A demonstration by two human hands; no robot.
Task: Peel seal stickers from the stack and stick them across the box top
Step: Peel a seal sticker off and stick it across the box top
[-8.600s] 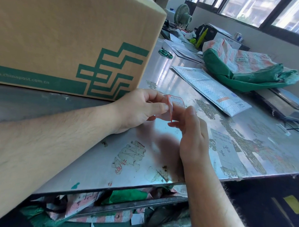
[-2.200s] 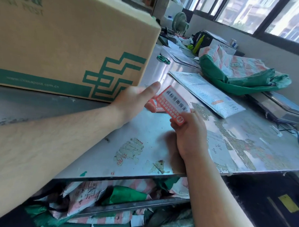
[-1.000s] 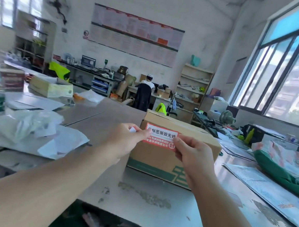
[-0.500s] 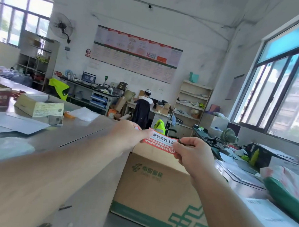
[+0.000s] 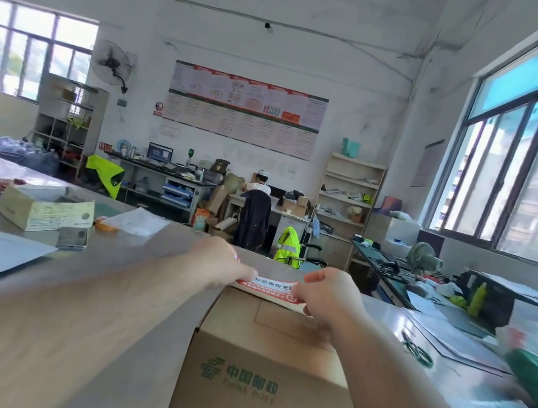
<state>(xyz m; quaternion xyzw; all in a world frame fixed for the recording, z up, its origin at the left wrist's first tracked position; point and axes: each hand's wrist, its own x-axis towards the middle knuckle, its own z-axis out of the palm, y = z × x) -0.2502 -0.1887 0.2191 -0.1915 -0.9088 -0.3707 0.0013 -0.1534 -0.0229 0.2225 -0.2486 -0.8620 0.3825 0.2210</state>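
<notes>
One cardboard box (image 5: pixel 264 351) carries the work: left hand (image 5: pixel 223 262) and right hand (image 5: pixel 331 296) each pinch an end of the seal sticker (image 5: pixel 270 288), stretched over its far top edge. It is best kept taut, laid level, then pressed outward from the middle. Whether it touches yet, and where the top seam runs, cannot be made out.

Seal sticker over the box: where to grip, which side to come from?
By its two short ends, one from each side. The seal sticker is a long thin strip, print up, stretched over the box top; the left hand pinches its left end, the right hand its right end, so the middle is free to press down.
</notes>
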